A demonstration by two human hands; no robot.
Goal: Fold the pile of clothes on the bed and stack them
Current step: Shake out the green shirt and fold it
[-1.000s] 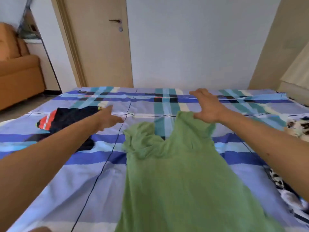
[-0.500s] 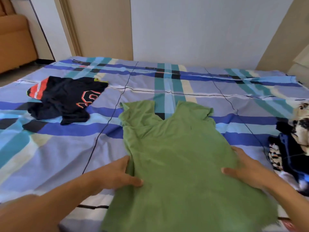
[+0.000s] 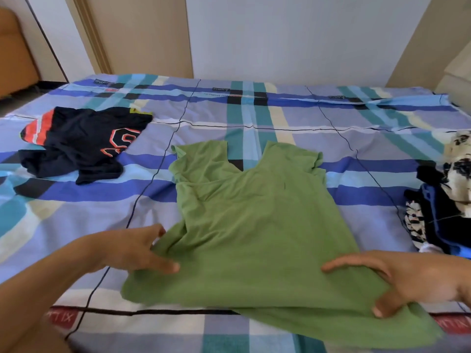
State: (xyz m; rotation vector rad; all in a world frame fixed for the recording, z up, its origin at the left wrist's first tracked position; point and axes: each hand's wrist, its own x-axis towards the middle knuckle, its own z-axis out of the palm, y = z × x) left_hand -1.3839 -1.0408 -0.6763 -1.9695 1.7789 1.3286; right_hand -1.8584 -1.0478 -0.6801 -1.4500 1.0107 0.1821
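A green sleeveless shirt [image 3: 254,225] lies spread on the bed [image 3: 293,110], neck end pointing away from me. My left hand [image 3: 132,250] pinches its left side edge, thumb on top of the cloth, and the fabric bunches there. My right hand [image 3: 413,278] grips the lower right part near the hem, fingers over the cloth and thumb curled at its edge. A black shirt with orange number print [image 3: 81,146] lies crumpled at the left. The pile of unfolded clothes [image 3: 448,200], black, blue and patterned white, sits at the right edge.
The bed wears a blue, teal and cream plaid sheet. A wall and a beige door [image 3: 142,34] stand behind it. An orange sofa [image 3: 12,54] shows at far left. The bed's near edge lies just below my hands.
Both hands have gone from the shirt's shoulders to its lower sides. Since half a second ago they have closed on the fabric, which now bunches at the left edge.
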